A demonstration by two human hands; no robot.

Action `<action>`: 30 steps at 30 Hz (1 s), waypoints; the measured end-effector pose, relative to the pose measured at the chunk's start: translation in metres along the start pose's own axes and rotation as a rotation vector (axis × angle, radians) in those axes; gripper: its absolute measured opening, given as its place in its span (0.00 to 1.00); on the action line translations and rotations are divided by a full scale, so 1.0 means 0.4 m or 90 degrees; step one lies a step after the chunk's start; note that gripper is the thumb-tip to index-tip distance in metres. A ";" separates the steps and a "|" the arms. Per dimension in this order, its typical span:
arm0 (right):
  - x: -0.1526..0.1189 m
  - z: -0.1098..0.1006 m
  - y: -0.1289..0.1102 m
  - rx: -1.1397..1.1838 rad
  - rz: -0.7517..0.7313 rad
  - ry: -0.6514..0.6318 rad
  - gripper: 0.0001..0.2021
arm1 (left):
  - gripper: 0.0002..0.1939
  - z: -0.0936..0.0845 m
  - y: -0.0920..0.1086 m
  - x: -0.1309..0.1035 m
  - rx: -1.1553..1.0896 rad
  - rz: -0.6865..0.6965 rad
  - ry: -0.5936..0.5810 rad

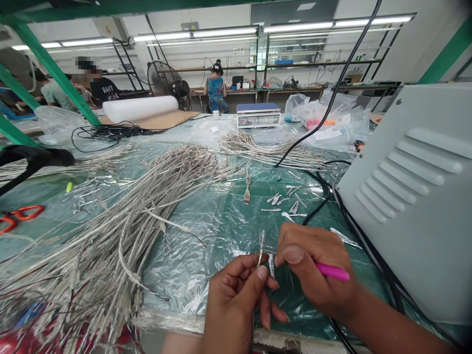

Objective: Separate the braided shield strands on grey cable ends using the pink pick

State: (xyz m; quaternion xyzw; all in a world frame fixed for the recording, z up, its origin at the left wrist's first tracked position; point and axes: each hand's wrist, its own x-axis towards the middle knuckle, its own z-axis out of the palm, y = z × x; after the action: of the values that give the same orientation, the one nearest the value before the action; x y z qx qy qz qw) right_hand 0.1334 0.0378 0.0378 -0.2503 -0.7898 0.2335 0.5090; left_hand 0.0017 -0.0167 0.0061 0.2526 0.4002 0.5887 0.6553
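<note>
My left hand (239, 290) pinches a cable end (262, 242) wrapped in silvery foil between thumb and forefinger, foil pointing up. A loose strip of foil (272, 266) hangs beside it. Close on the right, my right hand (319, 265) is closed around a slim tool with a pink handle (334, 271). A thin shaft seems to reach from its fingers toward the foil; the tool's exact kind is hidden by the hand. Beyond the hands lies a single cable's USB plug (247, 195). Scraps of foil (294, 207) are scattered on the green mat (228, 221).
A big bundle of cables (147, 206) covers the left, with another bundle (265, 150) behind. Orange-handled scissors (27, 213) lie far left. A grey metal box (409, 196) and black cords (368, 255) stand at right. A scale (258, 115) sits at the back; people work beyond.
</note>
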 end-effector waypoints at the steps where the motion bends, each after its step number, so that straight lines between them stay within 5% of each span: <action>1: 0.000 0.000 0.000 -0.014 0.011 0.008 0.18 | 0.05 0.000 0.000 0.000 0.010 0.002 -0.001; 11: 0.019 -0.023 0.040 -0.181 0.201 0.167 0.19 | 0.07 -0.003 0.001 -0.006 0.066 -0.009 -0.028; 16: 0.008 -0.030 0.027 -0.085 0.195 0.203 0.19 | 0.10 -0.003 0.010 -0.005 0.068 -0.039 -0.029; 21: -0.014 -0.014 0.004 0.068 0.015 0.089 0.17 | 0.13 -0.013 0.009 0.002 -0.037 -0.031 -0.001; 25: -0.007 -0.006 0.001 0.067 0.005 -0.007 0.17 | 0.11 -0.020 0.005 0.001 -0.060 -0.015 -0.008; 30: 0.004 -0.003 -0.001 0.054 0.009 -0.020 0.18 | 0.08 -0.018 0.005 0.000 -0.056 -0.015 -0.010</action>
State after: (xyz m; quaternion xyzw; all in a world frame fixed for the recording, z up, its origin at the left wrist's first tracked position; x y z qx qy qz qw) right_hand 0.1338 0.0386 0.0394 -0.2305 -0.7853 0.2739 0.5052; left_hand -0.0055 -0.0174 0.0037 0.2235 0.3717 0.5962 0.6757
